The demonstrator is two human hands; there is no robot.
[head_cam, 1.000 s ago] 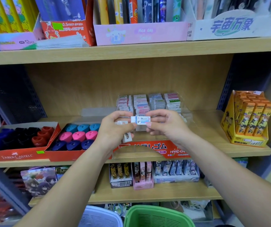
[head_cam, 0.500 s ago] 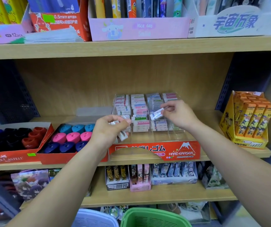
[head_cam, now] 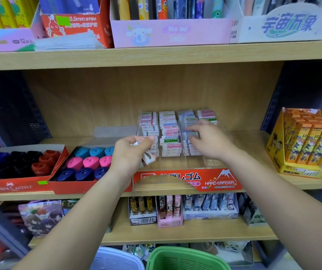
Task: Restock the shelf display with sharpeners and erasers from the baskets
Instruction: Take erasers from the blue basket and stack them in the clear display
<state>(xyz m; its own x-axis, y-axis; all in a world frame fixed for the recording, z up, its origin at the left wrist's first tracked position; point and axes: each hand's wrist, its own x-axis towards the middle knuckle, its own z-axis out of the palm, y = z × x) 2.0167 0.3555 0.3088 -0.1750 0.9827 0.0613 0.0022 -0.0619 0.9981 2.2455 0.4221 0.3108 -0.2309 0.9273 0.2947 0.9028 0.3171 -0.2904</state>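
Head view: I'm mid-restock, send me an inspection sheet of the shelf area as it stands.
Surface: wooden shelf, level.
Job's things: clear case with stacked erasers in four columns; sharpeners in a red tray to its left.
Clutter: paper stack on the upper shelf.
Hands: left hand grips loose erasers; right hand is blurred at the third column, grasp unclear.
Cables: nothing seen.
Surroundings: green basket and pale basket below; orange box at the right.
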